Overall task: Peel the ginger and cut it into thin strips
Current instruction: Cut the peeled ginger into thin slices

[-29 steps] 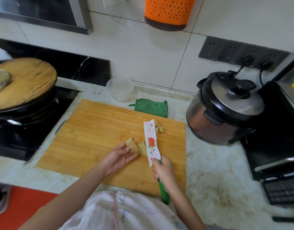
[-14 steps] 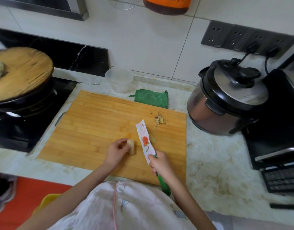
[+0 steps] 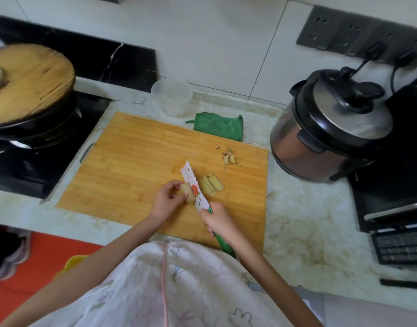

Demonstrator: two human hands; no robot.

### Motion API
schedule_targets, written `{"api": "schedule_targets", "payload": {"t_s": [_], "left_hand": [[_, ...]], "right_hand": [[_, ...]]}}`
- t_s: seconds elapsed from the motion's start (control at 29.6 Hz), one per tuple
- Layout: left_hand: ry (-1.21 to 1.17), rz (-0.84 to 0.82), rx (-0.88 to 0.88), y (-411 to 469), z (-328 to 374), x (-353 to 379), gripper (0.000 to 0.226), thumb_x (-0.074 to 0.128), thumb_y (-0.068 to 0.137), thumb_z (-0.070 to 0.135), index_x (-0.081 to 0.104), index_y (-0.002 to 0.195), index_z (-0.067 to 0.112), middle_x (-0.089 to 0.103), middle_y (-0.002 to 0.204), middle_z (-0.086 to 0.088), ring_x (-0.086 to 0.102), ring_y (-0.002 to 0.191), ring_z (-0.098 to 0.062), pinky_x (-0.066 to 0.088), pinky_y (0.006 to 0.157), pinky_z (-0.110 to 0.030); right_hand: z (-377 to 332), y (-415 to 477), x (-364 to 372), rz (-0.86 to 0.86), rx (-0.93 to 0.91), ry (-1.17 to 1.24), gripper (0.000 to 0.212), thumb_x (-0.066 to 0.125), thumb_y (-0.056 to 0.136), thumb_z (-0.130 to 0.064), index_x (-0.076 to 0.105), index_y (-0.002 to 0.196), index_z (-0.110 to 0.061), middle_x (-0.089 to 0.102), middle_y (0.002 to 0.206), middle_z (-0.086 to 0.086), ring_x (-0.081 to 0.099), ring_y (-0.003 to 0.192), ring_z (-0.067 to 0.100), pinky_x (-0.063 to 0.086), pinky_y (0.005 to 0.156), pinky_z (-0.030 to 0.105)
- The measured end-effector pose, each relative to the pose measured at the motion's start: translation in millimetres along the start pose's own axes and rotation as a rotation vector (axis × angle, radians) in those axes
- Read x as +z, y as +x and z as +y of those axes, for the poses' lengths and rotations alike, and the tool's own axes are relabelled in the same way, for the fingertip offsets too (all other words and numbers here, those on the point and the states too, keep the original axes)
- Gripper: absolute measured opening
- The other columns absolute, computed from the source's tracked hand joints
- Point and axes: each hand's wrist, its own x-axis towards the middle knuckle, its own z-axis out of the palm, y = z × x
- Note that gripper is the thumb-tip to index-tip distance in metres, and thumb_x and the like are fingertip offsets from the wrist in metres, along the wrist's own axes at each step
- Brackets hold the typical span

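On the bamboo cutting board (image 3: 132, 161), my left hand (image 3: 166, 200) pinches a peeled ginger piece (image 3: 187, 191) against the wood. My right hand (image 3: 218, 219) grips the green handle of a knife (image 3: 194, 188) whose white, flower-printed blade stands against the ginger's right side. A few cut ginger slices (image 3: 211, 182) lie just right of the blade. A small heap of ginger peel (image 3: 228, 158) sits farther back on the board.
A green cloth (image 3: 218, 125) and a clear plastic tub (image 3: 172, 96) lie behind the board. A pressure cooker (image 3: 330, 131) stands at the right, a black appliance (image 3: 396, 185) beyond it. A black wok with a wooden lid (image 3: 26, 81) sits on the stove at left.
My left hand set the ginger down on the board and curled over it. The knife blade came in against the ginger, leaving the cut slices lying to its right.
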Motion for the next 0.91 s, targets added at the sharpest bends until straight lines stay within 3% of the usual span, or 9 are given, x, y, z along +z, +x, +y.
{"api": "schedule_targets", "payload": {"t_s": [0.17, 0.24, 0.3, 0.37, 0.47, 0.57, 0.68, 0.78, 0.91], "left_hand": [[-0.077, 0.027, -0.041, -3, 0, -1, 0.027, 0.074, 0.082, 0.005, 0.062, 0.095, 0.026, 0.056, 0.089, 0.007, 0.058, 0.061, -0.010, 0.052, 0.073, -0.030], [-0.090, 0.040, -0.053, -2, 1, 0, 0.023, 0.073, 0.082, 0.005, 0.062, 0.095, 0.021, 0.056, 0.089, 0.006, 0.059, 0.055, 0.000, 0.055, 0.067, -0.027], [-0.082, 0.048, -0.057, -2, 2, 0, 0.020, 0.072, 0.083, 0.004, 0.061, 0.096, 0.014, 0.057, 0.088, 0.006, 0.058, 0.049, 0.000, 0.052, 0.058, -0.020], [-0.066, 0.055, -0.049, -2, 2, 1, 0.020, 0.073, 0.082, 0.004, 0.061, 0.098, 0.010, 0.058, 0.088, 0.005, 0.056, 0.045, -0.002, 0.047, 0.053, -0.016], [-0.042, 0.069, -0.042, -1, -1, 0, 0.024, 0.075, 0.081, 0.006, 0.062, 0.100, 0.009, 0.060, 0.086, 0.000, 0.051, 0.050, -0.005, 0.043, 0.056, -0.012], [-0.062, 0.098, -0.029, -3, -2, 3, 0.026, 0.076, 0.080, 0.005, 0.061, 0.098, 0.016, 0.060, 0.077, -0.001, 0.050, 0.051, 0.000, 0.041, 0.057, -0.011], [-0.072, 0.108, -0.037, -6, -1, 7, 0.031, 0.074, 0.081, 0.005, 0.056, 0.092, 0.027, 0.055, 0.062, 0.002, 0.050, 0.051, 0.000, 0.041, 0.057, -0.013], [-0.071, 0.117, -0.056, -6, -1, 8, 0.026, 0.073, 0.082, 0.005, 0.057, 0.097, 0.019, 0.054, 0.057, 0.001, 0.048, 0.048, 0.000, 0.041, 0.056, -0.017], [-0.102, 0.103, -0.069, -5, -5, 5, 0.024, 0.072, 0.082, 0.002, 0.059, 0.101, 0.006, 0.056, 0.054, 0.001, 0.054, 0.056, -0.014, 0.043, 0.059, -0.027]], "right_hand": [[0, 1, 2, 0.004, -0.040, -0.139, 0.016, 0.039, 0.096, -0.016, 0.054, 0.098, -0.018, 0.043, 0.060, 0.000, 0.038, 0.041, 0.013, 0.034, 0.038, 0.021], [1, 2, 1, 0.018, -0.060, -0.196, 0.015, 0.040, 0.096, -0.018, 0.054, 0.090, -0.019, 0.042, 0.057, -0.001, 0.040, 0.042, 0.013, 0.034, 0.041, 0.022], [2, 1, 0, 0.082, -0.108, -0.310, 0.022, 0.041, 0.097, -0.022, 0.049, 0.076, -0.021, 0.042, 0.056, -0.003, 0.041, 0.047, 0.015, 0.031, 0.047, 0.026], [4, -4, -3, 0.167, -0.164, -0.416, 0.025, 0.042, 0.098, -0.024, 0.051, 0.076, -0.018, 0.044, 0.056, -0.003, 0.042, 0.050, 0.016, 0.028, 0.049, 0.030], [5, -14, -8, 0.230, -0.248, -0.472, 0.017, 0.042, 0.098, -0.022, 0.055, 0.087, -0.017, 0.040, 0.055, -0.007, 0.038, 0.047, 0.010, 0.022, 0.042, 0.023], [8, -20, -7, 0.215, -0.308, -0.589, 0.017, 0.042, 0.097, -0.021, 0.057, 0.096, -0.014, 0.035, 0.055, -0.007, 0.038, 0.054, 0.016, 0.021, 0.043, 0.021], [6, -25, -5, 0.176, -0.295, -0.642, 0.027, 0.042, 0.096, -0.020, 0.058, 0.117, -0.014, 0.058, 0.069, 0.002, 0.055, 0.069, 0.027, 0.028, 0.051, 0.028], [1, -28, -3, 0.150, -0.284, -0.669, 0.043, 0.041, 0.095, -0.019, 0.046, 0.137, -0.023, 0.068, 0.090, 0.012, 0.062, 0.086, 0.031, 0.035, 0.061, 0.033], [-3, -30, 1, 0.138, -0.277, -0.736, 0.050, 0.040, 0.096, -0.019, 0.033, 0.145, -0.026, 0.068, 0.096, 0.012, 0.062, 0.090, 0.032, 0.034, 0.061, 0.032]]}}
